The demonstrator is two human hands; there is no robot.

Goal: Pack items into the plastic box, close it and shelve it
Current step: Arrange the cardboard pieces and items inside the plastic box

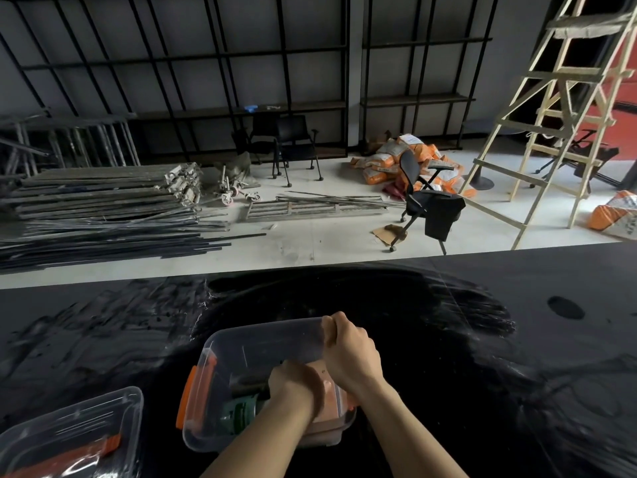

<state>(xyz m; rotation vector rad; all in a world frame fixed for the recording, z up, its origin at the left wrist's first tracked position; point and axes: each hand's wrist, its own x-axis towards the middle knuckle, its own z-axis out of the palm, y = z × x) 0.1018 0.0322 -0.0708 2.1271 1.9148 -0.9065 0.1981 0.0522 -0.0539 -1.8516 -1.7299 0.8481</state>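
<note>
A clear plastic box (238, 350) with orange clips stands open on the black table in front of me. My right hand (351, 350) grips its far right rim. Inside the box, my left hand (296, 388) is closed on a pinkish flat item (327, 412) lying by the right wall. A green object (238, 414) sits in the box next to that hand. The clear lid (69, 436), with an orange clip, rests on the table at the lower left.
The black table (482, 339) stretches wide left and right. Beyond it on the floor lie metal poles (103, 208), an office chair (427, 201), orange sacks (396, 157) and a wooden ladder (551, 115). Black shelving (241, 108) lines the back wall.
</note>
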